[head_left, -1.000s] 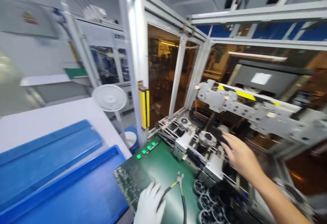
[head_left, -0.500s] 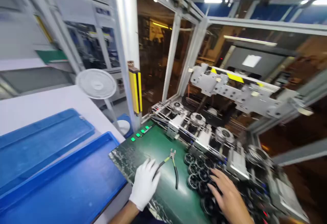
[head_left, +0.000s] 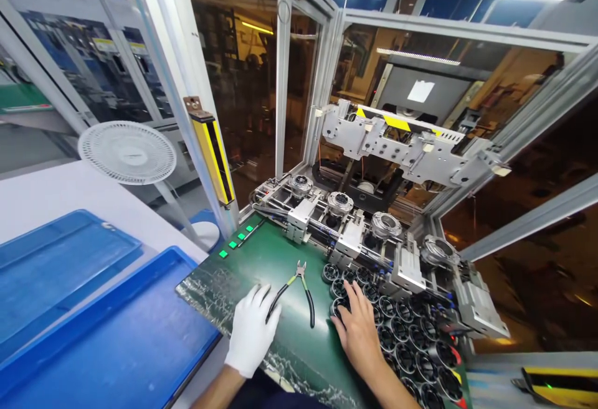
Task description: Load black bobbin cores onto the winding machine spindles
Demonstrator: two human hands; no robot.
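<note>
My left hand (head_left: 251,331), in a white glove, rests flat on the green mat (head_left: 261,259) with its fingers spread, touching a handle of the small cutting pliers (head_left: 297,287). My bare right hand (head_left: 357,325) lies over the near end of a group of several black ring-shaped parts (head_left: 406,347) on the mat, fingers on one of them. Whether it grips a part is hidden by the fingers. Behind them runs a machine track (head_left: 364,235) carrying several round metal fixtures.
Two blue trays (head_left: 93,322) lie on the white table at left. A white fan (head_left: 127,152) stands behind them. A yellow light curtain post (head_left: 212,150) flanks the machine opening. A grey metal gantry (head_left: 406,144) hangs above the track.
My right hand has come back from the machine track down to the black ring parts on the mat. The view has tilted down and shifted. My left hand stays by the pliers.
</note>
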